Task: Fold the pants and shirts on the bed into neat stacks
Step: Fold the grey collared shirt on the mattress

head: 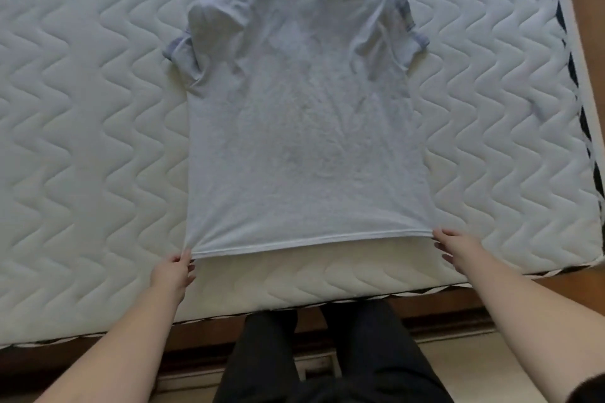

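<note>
The light grey shirt (304,114) is lying flat and back-up at the centre of the bed (82,108) — collar at 12 o'clock, hem at 6 o'clock. The left hand (173,271) is pinching the hem's 7 o'clock corner. The right hand (458,249) is touching the 5 o'clock corner — its grip there cannot be told.

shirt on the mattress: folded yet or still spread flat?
Spread flat, unfolded. The shirt lies full length, both sleeves out, collar at the far end. Left hand and right hand hold the hem corners.

Shirt (304,114) front face-down, collar mostly hidden, mattress (82,108) cropped by frame
</note>
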